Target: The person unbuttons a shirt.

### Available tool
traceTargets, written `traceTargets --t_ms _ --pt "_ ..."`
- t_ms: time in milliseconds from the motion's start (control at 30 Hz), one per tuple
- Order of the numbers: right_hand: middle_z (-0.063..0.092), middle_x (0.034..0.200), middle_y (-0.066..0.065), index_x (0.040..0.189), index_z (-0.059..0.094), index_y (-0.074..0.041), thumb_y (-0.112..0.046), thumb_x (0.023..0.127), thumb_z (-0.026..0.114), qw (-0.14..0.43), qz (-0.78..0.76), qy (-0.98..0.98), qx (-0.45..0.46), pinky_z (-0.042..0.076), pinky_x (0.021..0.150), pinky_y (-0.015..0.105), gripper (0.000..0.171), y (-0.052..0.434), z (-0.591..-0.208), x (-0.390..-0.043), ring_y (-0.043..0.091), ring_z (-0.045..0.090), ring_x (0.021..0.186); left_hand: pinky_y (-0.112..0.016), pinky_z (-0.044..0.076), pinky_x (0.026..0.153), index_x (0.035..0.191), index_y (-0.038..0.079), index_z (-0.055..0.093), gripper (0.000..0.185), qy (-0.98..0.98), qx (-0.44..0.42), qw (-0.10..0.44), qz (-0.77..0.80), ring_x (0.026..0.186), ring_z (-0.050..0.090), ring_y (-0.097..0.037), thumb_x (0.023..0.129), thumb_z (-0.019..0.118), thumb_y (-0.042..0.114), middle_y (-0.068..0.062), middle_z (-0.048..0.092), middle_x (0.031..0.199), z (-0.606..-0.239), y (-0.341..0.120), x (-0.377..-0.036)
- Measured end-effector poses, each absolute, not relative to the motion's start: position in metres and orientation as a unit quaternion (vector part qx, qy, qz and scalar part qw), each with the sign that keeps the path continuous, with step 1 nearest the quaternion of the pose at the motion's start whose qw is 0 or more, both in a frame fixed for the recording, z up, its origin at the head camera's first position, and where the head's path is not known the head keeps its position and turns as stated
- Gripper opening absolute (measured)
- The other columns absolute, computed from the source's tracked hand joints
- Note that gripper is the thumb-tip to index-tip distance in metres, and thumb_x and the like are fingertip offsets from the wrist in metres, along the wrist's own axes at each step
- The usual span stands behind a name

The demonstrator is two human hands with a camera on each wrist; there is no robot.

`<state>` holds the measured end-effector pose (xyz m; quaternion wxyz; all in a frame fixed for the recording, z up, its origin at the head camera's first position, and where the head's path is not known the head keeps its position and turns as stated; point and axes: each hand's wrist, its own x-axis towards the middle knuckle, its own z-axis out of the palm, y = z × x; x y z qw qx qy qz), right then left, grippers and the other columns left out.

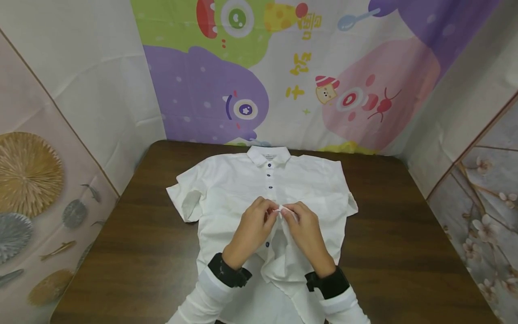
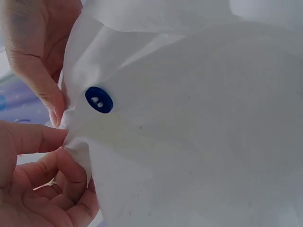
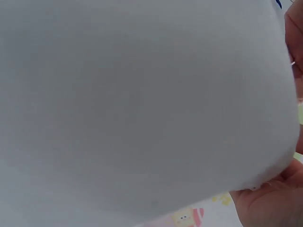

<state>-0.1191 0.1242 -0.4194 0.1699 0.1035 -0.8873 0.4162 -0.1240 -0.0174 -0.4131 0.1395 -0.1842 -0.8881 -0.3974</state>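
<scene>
So there's a white short-sleeved cotton shirt with dark blue buttons point(image 1: 267, 189) spread flat on the dark brown wooden table point(image 1: 396, 234), collar at the far end. Both hands meet at the shirt's middle: left hand point(image 1: 252, 229) and right hand point(image 1: 303, 231) each pinching the front placket edge, fingers curled tight, one blue button point(image 2: 99, 100) right beside the fingertips.

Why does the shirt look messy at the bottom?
The shirt is buttoned flat near the collar, but lower down its front is open and bunched up. The left hand and right hand pinch the edges together there.
</scene>
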Motion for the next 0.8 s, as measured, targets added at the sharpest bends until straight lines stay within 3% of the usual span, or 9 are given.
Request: traceTargets --t_ms 233,800 --pt "0.068 0.081 0.005 0.087 0.071 -0.006 -0.018 0.085 0.067 0.145 0.495 -0.855 0.052 0.045 0.067 0.021 0.013 0.1238 -0.4213 -0.1215 0.014 0.06 0.075 -0.02 0.042 0.06 0.088 0.009 0.063 0.005 -0.883 -0.177 0.126 -0.417 0.066 0.049 -0.01 0.089 0.06 0.013 0.0 0.05 0.077 -0.4158 -0.0176 -0.1247" --pt "0.069 0.088 0.012 0.09 0.069 -0.002 -0.014 0.087 0.064 0.114 0.508 -0.853 0.017 0.043 0.067 0.021 0.013 0.1227 -0.4232 -0.121 0.016 0.058 0.078 -0.021 0.045 0.065 0.087 0.008 0.062 0.004 -0.868 -0.178 0.107 -0.451 0.071 0.053 -0.012 0.089 0.06 0.012 -0.002 0.052 0.079 -0.4185 -0.0209 -0.1239"
